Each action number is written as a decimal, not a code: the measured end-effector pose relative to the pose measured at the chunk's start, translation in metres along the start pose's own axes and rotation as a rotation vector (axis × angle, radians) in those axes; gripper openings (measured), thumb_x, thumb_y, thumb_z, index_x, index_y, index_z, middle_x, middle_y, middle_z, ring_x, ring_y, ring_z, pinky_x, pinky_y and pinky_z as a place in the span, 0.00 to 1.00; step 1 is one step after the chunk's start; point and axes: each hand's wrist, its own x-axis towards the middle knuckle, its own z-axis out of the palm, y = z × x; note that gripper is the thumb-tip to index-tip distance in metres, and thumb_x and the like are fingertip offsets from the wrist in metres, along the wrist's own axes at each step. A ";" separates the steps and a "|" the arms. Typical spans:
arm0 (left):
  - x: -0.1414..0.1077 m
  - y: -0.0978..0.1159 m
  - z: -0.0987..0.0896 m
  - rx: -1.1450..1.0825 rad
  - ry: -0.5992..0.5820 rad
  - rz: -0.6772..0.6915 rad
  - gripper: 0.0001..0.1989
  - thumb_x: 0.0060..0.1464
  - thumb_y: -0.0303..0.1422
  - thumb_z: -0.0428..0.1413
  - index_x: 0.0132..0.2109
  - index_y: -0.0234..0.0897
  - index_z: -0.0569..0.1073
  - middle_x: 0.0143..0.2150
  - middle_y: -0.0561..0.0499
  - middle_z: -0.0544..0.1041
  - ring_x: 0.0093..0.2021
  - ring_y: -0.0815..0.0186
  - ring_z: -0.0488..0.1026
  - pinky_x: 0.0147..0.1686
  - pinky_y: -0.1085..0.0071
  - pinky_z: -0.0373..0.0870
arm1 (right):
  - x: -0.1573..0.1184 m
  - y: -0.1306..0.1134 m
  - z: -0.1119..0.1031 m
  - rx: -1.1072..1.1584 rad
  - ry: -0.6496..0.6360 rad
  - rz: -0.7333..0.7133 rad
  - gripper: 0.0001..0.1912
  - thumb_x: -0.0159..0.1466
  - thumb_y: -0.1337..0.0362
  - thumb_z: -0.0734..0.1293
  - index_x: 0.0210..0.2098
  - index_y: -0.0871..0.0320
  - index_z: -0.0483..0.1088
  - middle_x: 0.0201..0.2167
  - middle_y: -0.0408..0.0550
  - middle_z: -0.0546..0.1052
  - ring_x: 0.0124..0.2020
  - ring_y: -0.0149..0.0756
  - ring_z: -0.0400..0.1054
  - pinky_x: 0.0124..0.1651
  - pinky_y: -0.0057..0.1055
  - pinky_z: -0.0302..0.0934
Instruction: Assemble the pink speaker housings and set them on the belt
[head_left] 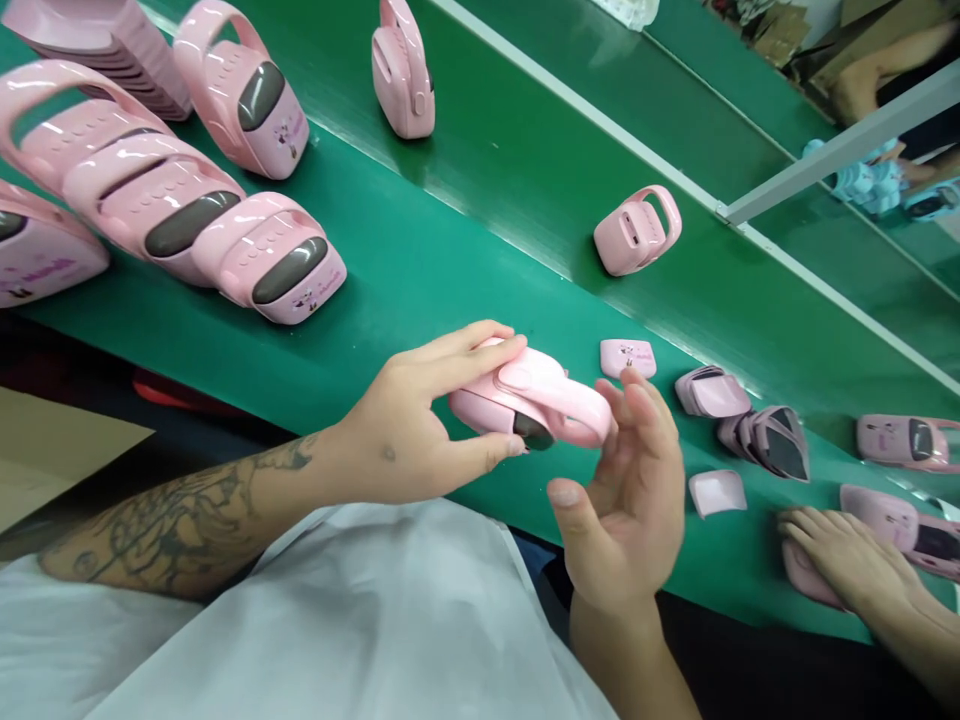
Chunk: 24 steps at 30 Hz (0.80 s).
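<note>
My left hand is closed around the body of a pink plastic device with a loop handle and a dark glossy window. Its thumb presses near the window, and the fingers lie along the top. The handle points right, toward my right hand. That hand is open, palm turned to the device, thumb spread away from the fingers. Its fingertips are beside the handle's end; whether they touch it I cannot tell. Just beyond the right fingers lies a pink printed cover plate on the green bench.
Several similar pink devices stand at the left, near stacked pink shells. Two more devices are on the far green strip. Loose pink covers lie at right, near another person's hand. A metal rail crosses behind.
</note>
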 end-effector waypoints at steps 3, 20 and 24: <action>-0.005 0.007 0.000 0.155 0.029 0.134 0.31 0.60 0.32 0.67 0.68 0.27 0.77 0.70 0.34 0.78 0.70 0.53 0.78 0.72 0.66 0.76 | 0.002 -0.016 -0.004 -0.236 -0.129 -0.078 0.35 0.73 0.54 0.71 0.76 0.46 0.62 0.72 0.52 0.67 0.75 0.41 0.63 0.81 0.47 0.63; -0.070 -0.012 0.007 0.288 -0.115 0.144 0.37 0.57 0.30 0.64 0.72 0.30 0.67 0.76 0.22 0.68 0.74 0.42 0.74 0.62 0.58 0.84 | -0.017 0.022 0.021 -0.054 -0.318 0.435 0.38 0.52 0.46 0.84 0.53 0.56 0.68 0.45 0.43 0.77 0.38 0.22 0.71 0.39 0.21 0.66; -0.080 -0.015 0.015 0.289 -0.096 0.124 0.39 0.57 0.32 0.64 0.74 0.30 0.66 0.75 0.25 0.69 0.73 0.44 0.75 0.64 0.57 0.83 | -0.022 0.025 0.022 -0.052 -0.307 0.541 0.40 0.48 0.47 0.86 0.49 0.57 0.67 0.36 0.41 0.75 0.32 0.21 0.64 0.33 0.20 0.60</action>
